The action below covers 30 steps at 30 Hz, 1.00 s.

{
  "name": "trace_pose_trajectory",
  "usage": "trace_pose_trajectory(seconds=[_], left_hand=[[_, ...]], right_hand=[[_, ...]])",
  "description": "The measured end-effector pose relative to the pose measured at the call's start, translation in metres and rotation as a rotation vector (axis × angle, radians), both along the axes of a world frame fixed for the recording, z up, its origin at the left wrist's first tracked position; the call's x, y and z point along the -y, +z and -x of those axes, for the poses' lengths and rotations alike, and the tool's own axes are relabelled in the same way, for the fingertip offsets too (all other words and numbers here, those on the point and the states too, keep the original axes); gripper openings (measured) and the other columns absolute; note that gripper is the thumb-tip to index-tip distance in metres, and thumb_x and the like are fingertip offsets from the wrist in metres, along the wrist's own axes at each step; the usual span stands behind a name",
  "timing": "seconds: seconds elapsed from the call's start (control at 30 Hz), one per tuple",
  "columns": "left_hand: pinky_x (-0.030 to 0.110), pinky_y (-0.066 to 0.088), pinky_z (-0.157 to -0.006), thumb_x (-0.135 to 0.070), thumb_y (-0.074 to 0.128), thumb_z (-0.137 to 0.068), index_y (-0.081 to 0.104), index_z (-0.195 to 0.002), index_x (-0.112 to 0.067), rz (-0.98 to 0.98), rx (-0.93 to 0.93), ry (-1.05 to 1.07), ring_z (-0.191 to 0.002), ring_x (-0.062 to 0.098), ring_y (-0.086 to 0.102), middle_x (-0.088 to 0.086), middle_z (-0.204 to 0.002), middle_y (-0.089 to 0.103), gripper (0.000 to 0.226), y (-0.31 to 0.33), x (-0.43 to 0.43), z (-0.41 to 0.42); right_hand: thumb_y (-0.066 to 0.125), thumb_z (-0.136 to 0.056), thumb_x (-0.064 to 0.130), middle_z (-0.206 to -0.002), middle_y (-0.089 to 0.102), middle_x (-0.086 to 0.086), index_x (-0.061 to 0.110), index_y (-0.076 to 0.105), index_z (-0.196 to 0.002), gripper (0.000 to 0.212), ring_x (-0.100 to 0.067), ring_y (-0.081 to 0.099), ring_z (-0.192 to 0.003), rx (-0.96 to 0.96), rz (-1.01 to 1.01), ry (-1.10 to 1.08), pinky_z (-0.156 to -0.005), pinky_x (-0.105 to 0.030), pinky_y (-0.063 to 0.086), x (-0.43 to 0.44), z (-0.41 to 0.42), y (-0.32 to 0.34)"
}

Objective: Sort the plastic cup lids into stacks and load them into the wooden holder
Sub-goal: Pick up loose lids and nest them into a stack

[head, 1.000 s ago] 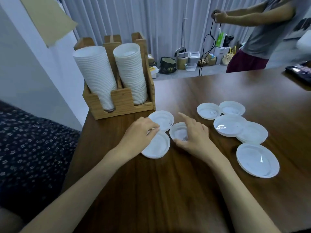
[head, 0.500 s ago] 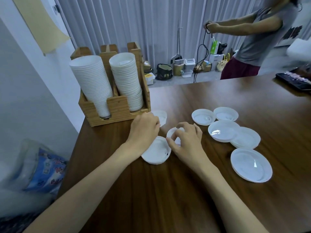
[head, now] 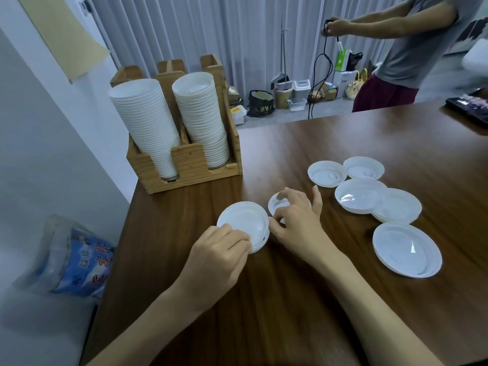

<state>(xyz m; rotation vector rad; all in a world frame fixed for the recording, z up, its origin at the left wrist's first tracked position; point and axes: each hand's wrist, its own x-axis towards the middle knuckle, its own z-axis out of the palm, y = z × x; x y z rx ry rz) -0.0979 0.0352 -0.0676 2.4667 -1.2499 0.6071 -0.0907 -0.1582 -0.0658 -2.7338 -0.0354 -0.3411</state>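
Big lid (head: 244, 224) is centre frame on the bench (head: 290, 313), just in front of the wooden holder (head: 190, 165). Small lid (head: 276, 204) touches its right edge.

Left hand (head: 219, 257): fingers curled, pinching the near rim of the big lid. Right hand (head: 295, 223): fingers curled over the small lid with the thumb at its near rim, little finger sticking out. Looks like a grip, but the lid is mostly hidden under the hand.

Change over the last second: there was a third lid between these two and the holder. That spot is now bare bench. The big lid's near-right rim now shows a doubled edge, so my read is the left hand pulled the third lid onto it, giving a stack of two. Right index was pointing out straight; it has since closed onto the small lid.

Meaning: sorting by size is under way, nothing from this batch loaded yet. The holder in the upper left already carries two tall stacks (head: 145, 122) (head: 202, 120).

Remaining: five loose lids (head: 406, 249) on the right, two small at the back, two overlapping in the middle, one large nearest the camera.

Off-task: blue bag (head: 79, 260) lower left, off the bench; another person (head: 412, 56) upper right.
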Motion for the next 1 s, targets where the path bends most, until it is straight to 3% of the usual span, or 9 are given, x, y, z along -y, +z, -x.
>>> trace_pose_trajectory(seconds=[0.27,0.73,1.0], left_hand=[[0.026,0.052,-0.069,-0.017,0.051,-0.088,0.074,-0.086,-0.01,-0.018,-0.067,-0.001,-0.082,0.013,0.065,0.0,-0.09,0.072,0.024,-0.001,0.004,0.001],[0.024,0.043,-0.069,-0.014,0.045,-0.088,0.072,-0.089,-0.01,-0.091,-0.064,0.009,-0.081,0.016,0.064,0.001,-0.092,0.071,0.028,0.005,0.009,-0.001],[0.026,0.049,-0.068,-0.011,0.046,-0.085,0.073,-0.093,-0.007,-0.128,-0.058,-0.002,-0.082,0.017,0.064,0.005,-0.096,0.072,0.028,0.006,0.012,-0.001]], right_hand=[[0.056,-0.09,0.029,-0.135,0.048,0.004,0.01,0.073,-0.072,0.031,-0.007,0.023,-0.138,-0.021,0.008,-0.022,-0.112,-0.046,-0.019,0.002,-0.001,0.0],[0.056,-0.087,0.027,-0.129,0.052,0.006,0.011,0.071,-0.066,0.03,-0.008,0.024,-0.137,0.015,0.017,-0.01,-0.112,-0.05,-0.019,0.0,0.001,0.001],[0.048,-0.094,0.024,-0.139,0.045,0.003,0.031,0.073,-0.102,0.028,-0.017,0.015,-0.143,0.044,-0.003,-0.023,-0.109,-0.051,-0.024,-0.004,0.001,0.003]])
